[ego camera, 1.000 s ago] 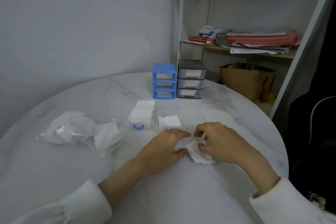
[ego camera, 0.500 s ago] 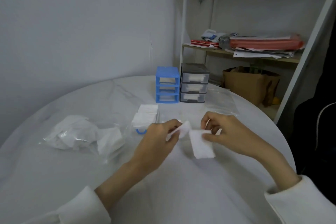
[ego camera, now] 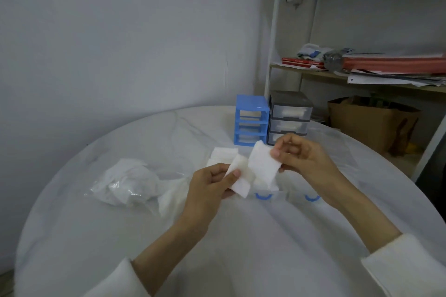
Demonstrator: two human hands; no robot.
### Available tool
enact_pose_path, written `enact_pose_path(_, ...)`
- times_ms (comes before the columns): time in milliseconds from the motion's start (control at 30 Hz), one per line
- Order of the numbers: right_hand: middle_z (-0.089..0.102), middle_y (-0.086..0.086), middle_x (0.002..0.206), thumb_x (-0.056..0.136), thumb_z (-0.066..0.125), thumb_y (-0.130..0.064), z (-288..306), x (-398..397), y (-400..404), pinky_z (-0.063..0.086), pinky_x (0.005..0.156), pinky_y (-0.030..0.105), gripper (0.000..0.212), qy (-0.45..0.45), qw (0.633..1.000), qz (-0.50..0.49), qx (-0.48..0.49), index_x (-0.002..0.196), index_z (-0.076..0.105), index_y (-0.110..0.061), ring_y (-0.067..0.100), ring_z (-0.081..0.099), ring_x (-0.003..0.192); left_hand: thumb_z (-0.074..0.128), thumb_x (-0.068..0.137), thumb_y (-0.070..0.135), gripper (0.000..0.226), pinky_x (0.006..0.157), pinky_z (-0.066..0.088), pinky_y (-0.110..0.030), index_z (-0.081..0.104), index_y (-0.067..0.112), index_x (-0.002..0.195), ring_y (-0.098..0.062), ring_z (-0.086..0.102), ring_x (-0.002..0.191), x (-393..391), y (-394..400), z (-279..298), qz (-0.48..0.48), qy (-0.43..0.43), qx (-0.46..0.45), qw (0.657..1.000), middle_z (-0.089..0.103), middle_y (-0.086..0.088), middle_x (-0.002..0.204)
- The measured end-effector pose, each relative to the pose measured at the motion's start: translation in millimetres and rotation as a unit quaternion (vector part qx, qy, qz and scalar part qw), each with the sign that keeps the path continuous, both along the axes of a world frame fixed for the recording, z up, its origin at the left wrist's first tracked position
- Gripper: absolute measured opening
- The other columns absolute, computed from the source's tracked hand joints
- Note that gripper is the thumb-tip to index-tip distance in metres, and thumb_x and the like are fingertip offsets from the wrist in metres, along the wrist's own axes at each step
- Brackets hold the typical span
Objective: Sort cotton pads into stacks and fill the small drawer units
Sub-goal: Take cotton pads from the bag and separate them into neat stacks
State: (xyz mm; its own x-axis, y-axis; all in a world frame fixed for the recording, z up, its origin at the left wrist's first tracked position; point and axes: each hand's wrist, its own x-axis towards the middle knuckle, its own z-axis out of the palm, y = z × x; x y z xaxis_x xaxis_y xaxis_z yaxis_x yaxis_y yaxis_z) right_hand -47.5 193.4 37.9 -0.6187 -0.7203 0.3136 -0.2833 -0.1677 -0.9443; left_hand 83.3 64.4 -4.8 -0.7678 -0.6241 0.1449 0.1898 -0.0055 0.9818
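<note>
Above the table (ego camera: 96, 236), each hand (ego camera: 210, 185) (ego camera: 306, 159) pinches a cotton pad (ego camera: 239, 176) (ego camera: 263, 164).

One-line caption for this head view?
Left hand and right hand each pinch a cotton pad before two drawer units.

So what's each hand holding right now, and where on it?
Left hand pinches a cotton pad near its lower edge; right hand pinches another cotton pad at its right edge.

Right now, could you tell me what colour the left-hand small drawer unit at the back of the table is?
Blue: the left drawer unit shows clearly in the head view.
</note>
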Motion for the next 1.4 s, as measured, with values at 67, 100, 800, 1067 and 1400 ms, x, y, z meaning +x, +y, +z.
enact_pose_path(67,0.063,-0.007,0.058,0.079,0.065,0.0,-2,2,-7,0.048,0.053,0.016,0.011,0.008,1.0,-0.007,-0.021,0.077,0.058,-0.008,0.005,0.058,0.056,0.06,0.088,0.008,0.015,0.067,0.054,-0.017,0.069,0.0,0.098,-0.008,0.069,0.076,0,1,-1,-0.014,-0.008,0.035,0.999,0.073,-0.008,0.087)
enact_pose_path(100,0.063,-0.006,0.058,0.079,0.066,0.001,-4,3,-10,0.047,0.052,0.015,0.011,0.019,1.0,-0.01,-0.022,0.077,0.058,-0.007,0.005,0.058,0.055,0.059,0.089,0.006,0.016,0.067,0.054,-0.017,0.068,-0.001,0.099,-0.008,0.069,0.075,0,2,-1,-0.02,-0.011,0.043,0.999,0.072,-0.007,0.086)
enact_pose_path(800,0.069,0.0,0.065,0.075,0.074,-0.007,-27,9,-13,0.053,0.058,0.019,0.008,0.11,0.993,-0.043,0.015,0.074,0.066,-0.009,0.015,0.065,0.056,0.037,0.099,0.006,0.033,0.068,0.058,-0.022,0.065,0.016,0.085,-0.009,0.07,0.071,1,7,6,-0.071,-0.039,0.114,0.99,0.073,0.003,0.077)
enact_pose_path(1067,0.068,-0.003,0.065,0.075,0.074,-0.008,-29,7,-12,0.05,0.054,0.015,0.008,0.14,0.985,-0.095,0.015,0.074,0.067,-0.01,0.009,0.062,0.05,0.038,0.092,0.004,0.024,0.074,0.057,-0.03,0.061,0.006,0.098,-0.025,0.067,0.087,-2,8,12,-0.113,-0.019,0.205,0.972,0.069,-0.014,0.1)
enact_pose_path(1400,0.067,-0.007,0.073,0.081,0.071,-0.011,-33,6,-10,0.047,0.055,0.012,0.008,0.168,0.979,-0.101,0.048,0.077,0.064,-0.013,0.006,0.061,0.051,0.045,0.092,-0.002,0.025,0.083,0.056,-0.033,0.055,-0.002,0.115,-0.025,0.068,0.095,-4,6,4,-0.095,-0.04,0.155,0.983,0.065,-0.018,0.115)
